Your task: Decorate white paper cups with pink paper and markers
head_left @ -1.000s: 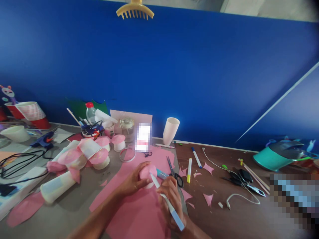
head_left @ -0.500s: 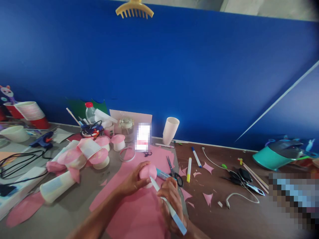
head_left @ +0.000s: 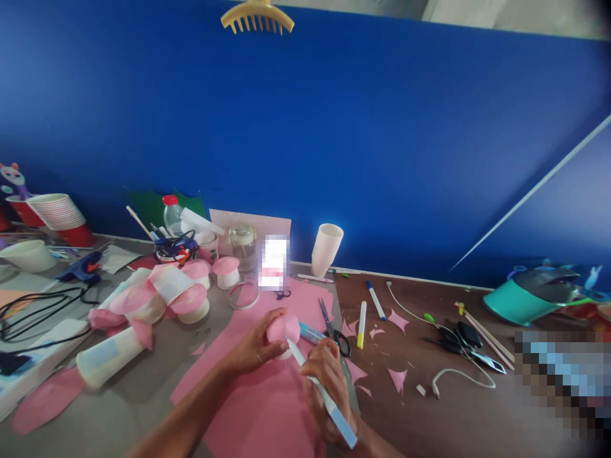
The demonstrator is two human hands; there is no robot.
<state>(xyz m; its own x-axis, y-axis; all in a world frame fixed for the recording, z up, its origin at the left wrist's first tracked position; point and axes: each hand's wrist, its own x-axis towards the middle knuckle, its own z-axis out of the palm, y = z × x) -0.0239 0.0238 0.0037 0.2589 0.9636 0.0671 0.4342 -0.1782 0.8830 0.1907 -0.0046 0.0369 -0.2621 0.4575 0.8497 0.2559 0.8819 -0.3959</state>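
My left hand [head_left: 260,346] is closed on a small paper cup topped with a pink paper disc [head_left: 282,327], thumb and fingers at its side. A white marker pen [head_left: 327,401] with a pale blue end is gripped in my right hand [head_left: 324,375], and its tip meets the pink top. Just beyond my right fingers lies a blue see-through pen [head_left: 310,333], partly covered by the hand. Black-handled scissors [head_left: 341,343] rest to the right of it. Pink paper [head_left: 258,407] spreads beneath both hands.
Pink-trimmed paper cups [head_left: 176,286] cluster on the left near a power strip [head_left: 42,356]. A lit phone [head_left: 274,261] and a stack of white cups [head_left: 327,248] stand by the blue partition. Markers [head_left: 362,324], pink scraps [head_left: 398,380] and a white cable [head_left: 463,374] lie on the right.
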